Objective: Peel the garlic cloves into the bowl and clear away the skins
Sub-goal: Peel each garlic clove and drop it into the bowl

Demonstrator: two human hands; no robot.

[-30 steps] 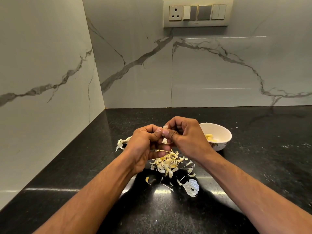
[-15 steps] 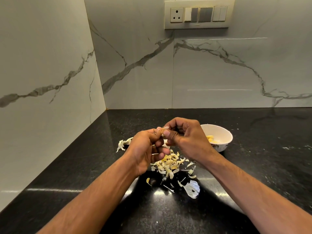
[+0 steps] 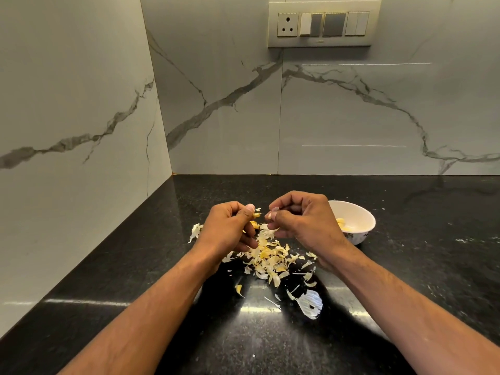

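Note:
My left hand (image 3: pixel 230 228) pinches a small garlic clove (image 3: pixel 257 213) between thumb and fingers above the counter. My right hand (image 3: pixel 303 220) is a short gap to its right, fingers curled, pinching a thin scrap of skin (image 3: pixel 270 215). Under both hands lies a loose pile of garlic skins (image 3: pixel 270 258) on the black counter. A white bowl (image 3: pixel 362 212) stands just right of my right hand and holds a few peeled cloves (image 3: pixel 342 224).
The black stone counter (image 3: pixel 405 266) runs into a corner with marble walls at the left and back. A larger white skin (image 3: pixel 311 307) lies nearer me, another (image 3: pixel 195 230) left of my left hand. A switch panel (image 3: pixel 323 24) hangs on the back wall.
My hands, pressed together over the clove a second ago, have drawn apart. The right hand has pulled away to the right with a scrap of skin.

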